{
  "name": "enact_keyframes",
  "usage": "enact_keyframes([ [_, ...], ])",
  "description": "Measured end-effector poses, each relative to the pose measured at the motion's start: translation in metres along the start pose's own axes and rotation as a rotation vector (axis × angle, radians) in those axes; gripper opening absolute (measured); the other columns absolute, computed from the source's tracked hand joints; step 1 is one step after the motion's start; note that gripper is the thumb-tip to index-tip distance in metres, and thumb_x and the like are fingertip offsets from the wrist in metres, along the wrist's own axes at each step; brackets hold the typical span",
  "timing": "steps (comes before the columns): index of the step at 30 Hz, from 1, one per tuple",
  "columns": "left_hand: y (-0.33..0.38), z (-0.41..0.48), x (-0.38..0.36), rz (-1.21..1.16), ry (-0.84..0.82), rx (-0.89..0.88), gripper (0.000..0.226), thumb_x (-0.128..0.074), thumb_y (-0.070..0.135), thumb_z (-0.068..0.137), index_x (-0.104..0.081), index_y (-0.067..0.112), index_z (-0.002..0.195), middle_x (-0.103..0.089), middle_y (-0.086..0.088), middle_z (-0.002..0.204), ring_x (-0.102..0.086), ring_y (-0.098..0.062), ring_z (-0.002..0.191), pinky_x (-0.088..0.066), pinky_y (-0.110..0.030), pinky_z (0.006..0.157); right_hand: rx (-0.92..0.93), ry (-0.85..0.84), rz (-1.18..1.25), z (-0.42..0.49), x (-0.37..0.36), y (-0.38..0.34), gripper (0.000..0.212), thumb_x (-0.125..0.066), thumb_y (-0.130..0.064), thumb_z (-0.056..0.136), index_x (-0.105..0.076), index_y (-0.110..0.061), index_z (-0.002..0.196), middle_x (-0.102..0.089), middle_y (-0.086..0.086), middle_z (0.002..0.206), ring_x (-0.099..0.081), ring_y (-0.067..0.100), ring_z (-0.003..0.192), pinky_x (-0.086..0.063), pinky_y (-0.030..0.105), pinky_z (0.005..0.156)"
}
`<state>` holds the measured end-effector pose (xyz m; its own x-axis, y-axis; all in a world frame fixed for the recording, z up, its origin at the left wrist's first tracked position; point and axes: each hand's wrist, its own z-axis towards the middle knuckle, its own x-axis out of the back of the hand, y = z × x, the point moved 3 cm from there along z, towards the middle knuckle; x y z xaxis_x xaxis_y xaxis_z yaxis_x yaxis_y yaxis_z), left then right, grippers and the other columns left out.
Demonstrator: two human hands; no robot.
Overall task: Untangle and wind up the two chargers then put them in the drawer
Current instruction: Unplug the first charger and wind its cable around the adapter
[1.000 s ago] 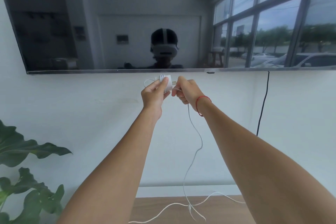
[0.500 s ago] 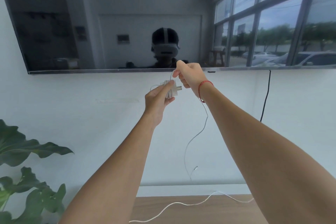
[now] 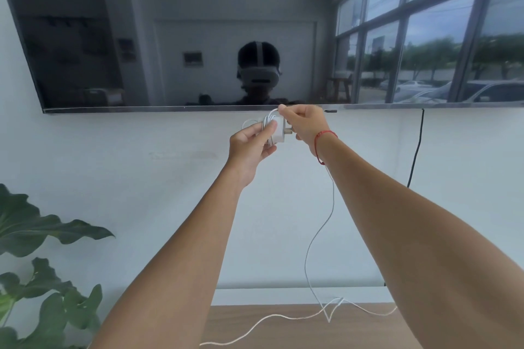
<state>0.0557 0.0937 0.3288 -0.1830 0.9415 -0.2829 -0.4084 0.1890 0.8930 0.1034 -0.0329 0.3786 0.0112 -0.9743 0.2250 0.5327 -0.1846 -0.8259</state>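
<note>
My left hand [image 3: 249, 144] grips a white charger plug [image 3: 279, 130] held up in front of the wall, with several turns of its white cable wrapped around the block. My right hand [image 3: 304, 125] pinches the cable just above the plug. The loose rest of that cable [image 3: 317, 235] hangs down from my right wrist to the wooden surface [image 3: 283, 331]. A second white cable [image 3: 255, 326] lies across that surface. No drawer is in view.
A large dark screen [image 3: 141, 37] is mounted on the white wall just above my hands. A black cord [image 3: 415, 156] hangs from it at the right. A leafy green plant [image 3: 37, 263] fills the lower left.
My right hand has carried the cable over the plug and come down beside it, adding a turn. The hanging cable's end has dropped back onto the wooden surface.
</note>
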Motion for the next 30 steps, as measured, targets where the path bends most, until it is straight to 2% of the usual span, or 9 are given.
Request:
enact_keyframes([
  [4,0.007,-0.001,-0.006,-0.049,-0.025,-0.011,0.020,-0.071,0.027,0.086,-0.073,0.016,0.103,-0.069,-0.007,0.115,-0.066,-0.023,0.107,-0.057,-0.027,0.083,-0.120,0.007,0.110,-0.003,0.001,0.016,0.031,-0.060,-0.034,0.093,-0.075,-0.007,0.096,-0.056,-0.004,0.066,-0.044,0.011,0.059,-0.043,0.023,0.058],
  [7,0.002,-0.002,-0.009,-0.066,-0.028,0.008,0.016,-0.070,0.030,0.087,-0.072,0.021,0.100,-0.069,-0.006,0.116,-0.065,-0.023,0.111,-0.053,-0.033,0.094,-0.169,0.000,0.089,-0.008,-0.004,0.027,0.023,-0.050,-0.017,0.095,-0.072,-0.010,0.093,-0.059,-0.001,0.070,-0.042,0.012,0.059,-0.042,0.023,0.057],
  [9,-0.001,-0.002,-0.010,-0.049,-0.010,0.013,0.018,-0.069,0.034,0.087,-0.072,0.025,0.102,-0.071,-0.004,0.113,-0.065,-0.023,0.111,-0.049,-0.036,0.097,-0.179,-0.017,0.051,-0.011,-0.010,0.033,0.026,-0.045,-0.014,0.094,-0.069,-0.009,0.086,-0.057,-0.001,0.067,-0.041,0.014,0.057,-0.039,0.023,0.053],
  [15,0.001,0.005,-0.004,-0.012,0.129,0.003,0.024,-0.073,0.034,0.084,-0.072,0.023,0.106,-0.072,-0.003,0.107,-0.064,-0.024,0.109,-0.051,-0.043,0.094,-0.237,-0.229,-0.079,-0.025,-0.027,0.040,0.044,-0.047,-0.038,0.096,-0.064,-0.012,0.066,-0.047,0.000,0.064,-0.036,0.015,0.052,-0.033,0.022,0.049],
  [18,-0.002,0.005,0.000,-0.030,0.157,-0.009,0.012,-0.073,0.027,0.085,-0.073,0.023,0.096,-0.073,-0.003,0.095,-0.068,-0.030,0.101,-0.058,-0.044,0.086,-0.195,-0.223,-0.094,-0.026,-0.033,0.038,0.042,-0.047,-0.033,0.095,-0.065,-0.013,0.062,-0.048,0.000,0.063,-0.037,0.015,0.052,-0.032,0.023,0.048],
  [20,-0.005,0.004,0.003,-0.051,0.176,-0.003,0.013,-0.073,0.025,0.085,-0.073,0.021,0.097,-0.072,-0.003,0.093,-0.069,-0.030,0.098,-0.060,-0.043,0.080,-0.170,-0.221,-0.102,-0.027,-0.035,0.037,0.042,-0.047,-0.031,0.093,-0.066,-0.012,0.061,-0.049,0.000,0.062,-0.037,0.016,0.051,-0.032,0.024,0.048],
  [22,-0.008,0.006,0.004,-0.040,0.185,-0.011,0.020,-0.073,0.027,0.084,-0.073,0.017,0.102,-0.072,-0.005,0.097,-0.069,-0.028,0.097,-0.060,-0.043,0.081,-0.164,-0.236,-0.091,-0.027,-0.036,0.035,0.042,-0.047,-0.032,0.092,-0.066,-0.011,0.061,-0.048,0.000,0.060,-0.036,0.016,0.051,-0.031,0.024,0.048],
  [26,-0.006,0.012,0.006,0.026,0.236,-0.069,0.016,-0.073,0.025,0.085,-0.073,0.017,0.099,-0.071,-0.002,0.093,-0.069,-0.023,0.091,-0.060,-0.038,0.083,-0.151,-0.282,-0.053,-0.025,-0.038,0.023,0.041,-0.039,-0.032,0.091,-0.064,-0.001,0.077,-0.041,-0.002,0.054,-0.030,0.014,0.048,-0.026,0.024,0.046],
  [30,-0.005,0.020,0.012,0.079,0.265,-0.078,0.030,-0.074,0.029,0.084,-0.072,0.015,0.111,-0.071,-0.004,0.106,-0.067,-0.019,0.096,-0.058,-0.032,0.086,-0.112,-0.220,0.040,-0.016,-0.031,0.004,0.040,-0.036,-0.025,0.089,-0.061,-0.003,0.066,-0.038,-0.005,0.046,-0.028,0.012,0.045,-0.025,0.023,0.046],
])
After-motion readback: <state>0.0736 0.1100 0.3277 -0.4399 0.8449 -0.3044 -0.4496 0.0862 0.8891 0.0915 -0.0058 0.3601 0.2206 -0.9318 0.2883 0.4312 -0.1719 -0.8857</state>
